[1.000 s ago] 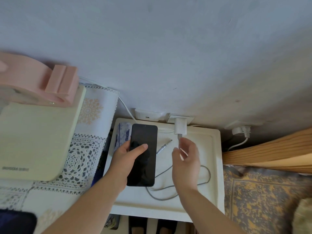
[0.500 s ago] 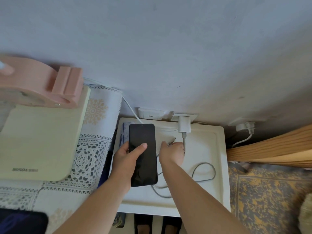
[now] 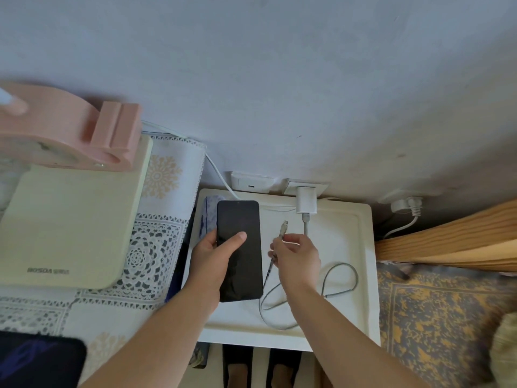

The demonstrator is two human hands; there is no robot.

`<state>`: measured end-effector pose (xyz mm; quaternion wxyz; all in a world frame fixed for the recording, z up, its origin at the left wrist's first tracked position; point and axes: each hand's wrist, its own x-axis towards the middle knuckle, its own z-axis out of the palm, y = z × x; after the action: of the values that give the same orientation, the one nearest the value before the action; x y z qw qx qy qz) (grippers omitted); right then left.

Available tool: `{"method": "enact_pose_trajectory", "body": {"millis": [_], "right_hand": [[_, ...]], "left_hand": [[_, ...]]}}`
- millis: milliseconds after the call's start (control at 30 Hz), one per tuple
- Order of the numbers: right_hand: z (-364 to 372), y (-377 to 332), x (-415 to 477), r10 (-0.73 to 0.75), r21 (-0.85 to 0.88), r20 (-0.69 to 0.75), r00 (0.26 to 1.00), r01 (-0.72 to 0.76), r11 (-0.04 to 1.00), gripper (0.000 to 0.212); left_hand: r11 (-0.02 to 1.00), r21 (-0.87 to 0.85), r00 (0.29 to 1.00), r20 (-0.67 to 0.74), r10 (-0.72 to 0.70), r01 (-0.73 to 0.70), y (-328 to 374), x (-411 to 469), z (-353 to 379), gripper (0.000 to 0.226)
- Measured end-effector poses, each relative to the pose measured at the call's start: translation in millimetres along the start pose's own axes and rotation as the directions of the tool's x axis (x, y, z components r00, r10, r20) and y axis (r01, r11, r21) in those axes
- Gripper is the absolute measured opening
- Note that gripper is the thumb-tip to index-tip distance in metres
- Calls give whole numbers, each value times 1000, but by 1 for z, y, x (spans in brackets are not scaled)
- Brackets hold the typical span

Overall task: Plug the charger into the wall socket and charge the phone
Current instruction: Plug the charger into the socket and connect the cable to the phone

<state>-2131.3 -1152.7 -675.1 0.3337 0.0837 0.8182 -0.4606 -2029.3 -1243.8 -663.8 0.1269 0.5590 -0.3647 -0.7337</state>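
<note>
A white charger (image 3: 306, 200) sits plugged in the wall socket (image 3: 292, 186) at the foot of the wall. Its grey cable (image 3: 340, 278) hangs down from it and loops over the white stool top (image 3: 347, 247). My left hand (image 3: 209, 259) holds a black phone (image 3: 239, 247) upright above the stool, screen dark, thumb across the glass. My right hand (image 3: 296, 254) pinches the cable just below its free connector (image 3: 284, 225), which points up and sits a little right of the phone, apart from it.
A second white socket (image 3: 251, 184) with a white lead is left of the charger. A cream board (image 3: 70, 219) and a pink holder (image 3: 67, 133) lie on a lace cloth at left. A wooden bed frame (image 3: 447, 242), patterned bedding and another wall plug (image 3: 405, 205) are at right.
My right hand left the cable under the charger, dropped to the stool and picked up the free cable end, which now points up. The phone stays in my left hand.
</note>
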Motion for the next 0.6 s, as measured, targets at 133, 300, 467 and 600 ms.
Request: {"method": "enact_pose_trajectory", "body": {"millis": [133, 300, 467, 600], "right_hand": [[-33, 12, -23, -23, 116, 182, 983, 2, 993, 9], [-64, 24, -48, -38, 245, 244, 969, -24, 969, 14], [-77, 40, -70, -53, 283, 267, 962, -26, 959, 18], [-80, 51, -81, -50, 333, 245, 968, -36, 942, 21]], "left_hand": [[998, 65, 1000, -15, 14, -13, 6, 1, 4, 24], [992, 116, 999, 14, 51, -52, 20, 5, 25, 21], [994, 93, 998, 44, 49, -53, 28, 4, 56, 19], [994, 103, 996, 80, 29, -38, 26, 3, 71, 17]]}}
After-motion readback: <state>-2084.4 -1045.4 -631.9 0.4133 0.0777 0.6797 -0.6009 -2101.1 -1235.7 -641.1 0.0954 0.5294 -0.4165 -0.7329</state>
